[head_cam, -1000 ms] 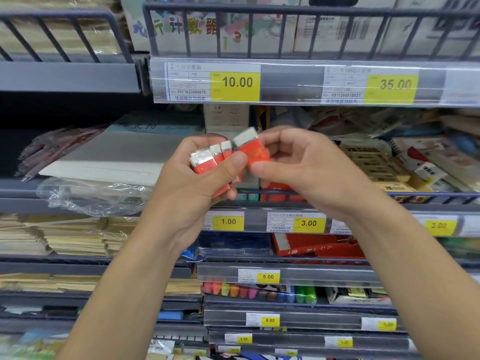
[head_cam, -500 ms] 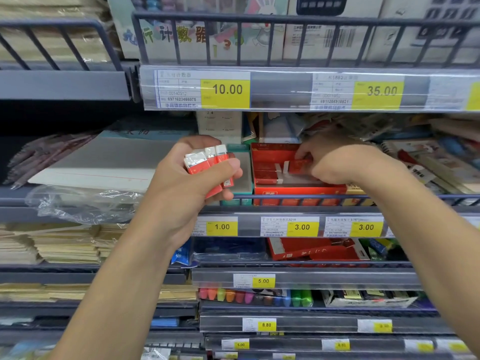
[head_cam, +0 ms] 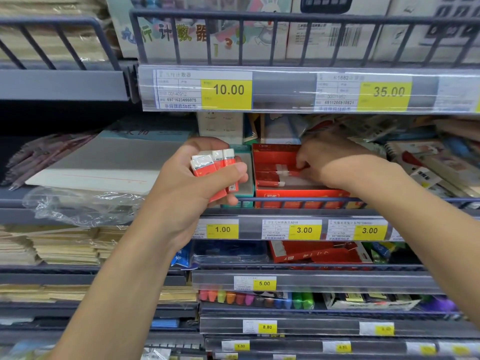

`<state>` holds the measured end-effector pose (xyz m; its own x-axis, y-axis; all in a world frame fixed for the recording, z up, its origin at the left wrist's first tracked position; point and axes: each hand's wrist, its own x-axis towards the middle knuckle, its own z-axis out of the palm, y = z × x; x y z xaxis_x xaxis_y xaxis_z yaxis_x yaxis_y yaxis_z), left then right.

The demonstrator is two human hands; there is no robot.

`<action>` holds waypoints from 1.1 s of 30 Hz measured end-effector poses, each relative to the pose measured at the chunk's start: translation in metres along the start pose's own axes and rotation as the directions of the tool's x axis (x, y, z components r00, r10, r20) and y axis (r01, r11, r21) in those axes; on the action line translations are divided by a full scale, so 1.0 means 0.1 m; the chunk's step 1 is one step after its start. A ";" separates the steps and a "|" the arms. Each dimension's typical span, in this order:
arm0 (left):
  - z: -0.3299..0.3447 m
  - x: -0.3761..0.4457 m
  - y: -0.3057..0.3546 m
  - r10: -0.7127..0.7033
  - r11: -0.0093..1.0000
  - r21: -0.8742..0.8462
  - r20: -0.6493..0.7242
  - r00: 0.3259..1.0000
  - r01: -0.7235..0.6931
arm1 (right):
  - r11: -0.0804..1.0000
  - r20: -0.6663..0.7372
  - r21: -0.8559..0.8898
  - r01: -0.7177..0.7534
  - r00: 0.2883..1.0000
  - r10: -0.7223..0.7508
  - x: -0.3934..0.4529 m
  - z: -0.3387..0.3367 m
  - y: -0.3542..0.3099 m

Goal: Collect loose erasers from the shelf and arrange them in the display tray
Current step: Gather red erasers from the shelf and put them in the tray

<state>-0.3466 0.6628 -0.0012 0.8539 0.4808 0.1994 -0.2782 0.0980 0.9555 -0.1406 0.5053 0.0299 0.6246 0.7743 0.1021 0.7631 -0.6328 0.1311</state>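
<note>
Right hand (head_cam: 330, 162) fingers curled down inside the red display tray (head_cam: 298, 196), pinching or pressing an eraser (head_cam: 291, 173) against the row already laid there; fingertips partly hidden behind the knuckles, so whether they grip it or just press it, cannot tell for sure. Looks like a pinch. Left hand (head_cam: 205, 183) wrapped round a stack of erasers (head_cam: 213, 167), red sleeves with white ends, thumb across the front, held just left of the tray and in front of a teal box (head_cam: 246, 178).

Tray sits on the middle shelf behind the wire rail (head_cam: 298, 201), few erasers in it, mostly bare floor on the near side.

Risks: the left-hand stack is held only by thumb pressure, the near lower one sticks out, likely to slip and drop to lower shelves if the grip loosens. Right hand nudging could skew the placed row or push the light tray farther back. Wrist close to the cluttered packets (head_cam: 415, 162) at right, could drag them.
</note>
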 end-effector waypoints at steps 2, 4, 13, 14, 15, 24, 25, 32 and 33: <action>0.01 0.01 0.00 -0.003 1.000 -0.001 0.001 1.000 0.003 | 0.999 -0.032 0.033 0.022 0.999 -0.021 -0.01 0.01 0.02; 0.02 0.01 -0.01 -0.008 1.000 0.005 0.010 1.000 0.007 | 0.997 -0.039 0.058 0.044 0.998 -0.042 -0.03 0.02 0.05; 0.16 0.00 -0.02 -0.040 0.999 -0.008 0.039 0.998 0.040 | 0.912 -0.258 0.385 0.143 0.965 -0.043 -0.40 -0.20 -0.14; 0.19 0.00 -0.02 -0.036 0.999 -0.026 0.035 0.999 0.037 | 0.811 -0.271 0.547 0.209 0.960 -0.064 -0.47 -0.21 -0.24; 0.20 0.00 -0.02 -0.032 0.998 -0.046 0.028 0.999 0.033 | 0.701 -0.269 0.665 0.256 0.958 -0.094 -0.53 -0.22 -0.32; 0.24 -0.02 0.02 -0.035 0.995 -0.097 -0.027 0.999 0.033 | 0.571 -0.348 0.749 0.336 0.933 -0.093 -0.62 -0.13 -0.67; 0.24 -0.02 0.02 -0.030 0.996 -0.090 -0.031 0.999 0.027 | 0.546 -0.367 0.767 0.337 0.929 -0.059 -0.61 -0.11 -0.69; 0.22 -0.02 -0.01 -0.021 0.995 -0.097 -0.034 0.999 0.017 | -0.044 -0.261 0.963 0.264 0.963 0.074 -0.54 0.00 -0.71; 0.20 -0.01 -0.02 -0.033 0.995 -0.098 -0.029 0.999 0.030 | -0.151 -0.247 0.955 0.257 0.966 0.082 -0.53 0.01 -0.71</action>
<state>-0.3383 0.6449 0.0012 0.8495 0.5024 0.1610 -0.2941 0.1976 0.9351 -0.2274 0.5096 0.0142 0.6249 0.6965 0.3526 0.2037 0.2905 -0.9349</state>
